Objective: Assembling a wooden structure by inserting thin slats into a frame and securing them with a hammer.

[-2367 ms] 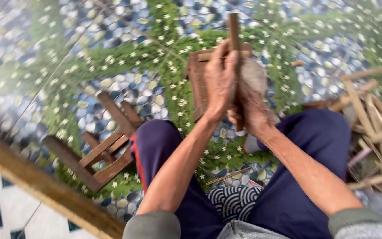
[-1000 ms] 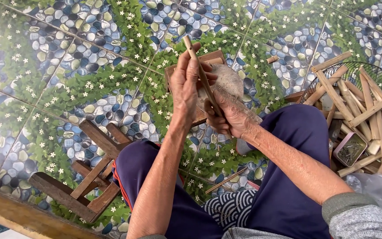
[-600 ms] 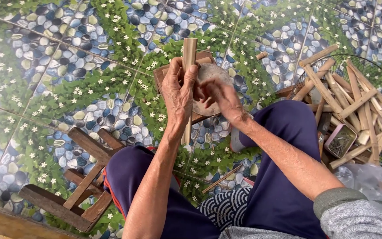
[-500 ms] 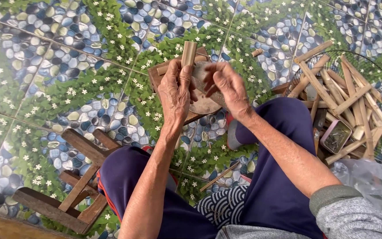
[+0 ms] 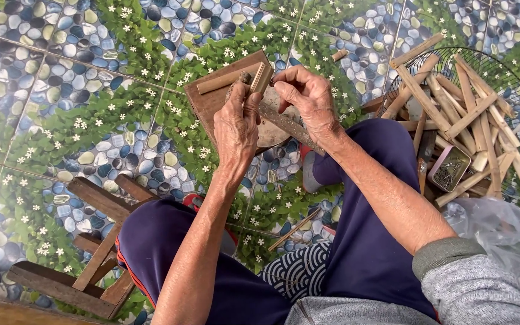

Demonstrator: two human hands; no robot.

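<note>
Tiled floor (image 5: 79, 78) printed with pebbles, green leaves and small white flowers, filling the whole head view. Dark blue trousers (image 5: 368, 253) across the lower middle, knees spread, with a grey sleeve (image 5: 476, 289) at the lower right. Round wire basket (image 5: 513, 78) at the right edge, heaped with cut wooden sticks (image 5: 452, 102) lying crosswise; small open tin of nails (image 5: 449, 168) at its near side. Crumpled clear plastic bag (image 5: 489, 229) just below the basket. Low wooden stool frame (image 5: 91, 241) at the lower left, beside the left knee. Flat wooden board (image 5: 212, 99) on the floor between the knees, a loose stick lying across its top. Rounded block (image 5: 275, 129) resting on the board, partly hidden behind the hands. Left hand (image 5: 237, 129) closed around a short wooden stick (image 5: 261, 78), held upright over the board, its top end standing clear above the fingers. Right hand (image 5: 308, 99) just beside it, fingers curled and pinched at the stick's upper end, touching it; whether anything lies inside that pinch, too small to tell. Thin loose stick (image 5: 293, 230) on the floor between the legs.
</note>
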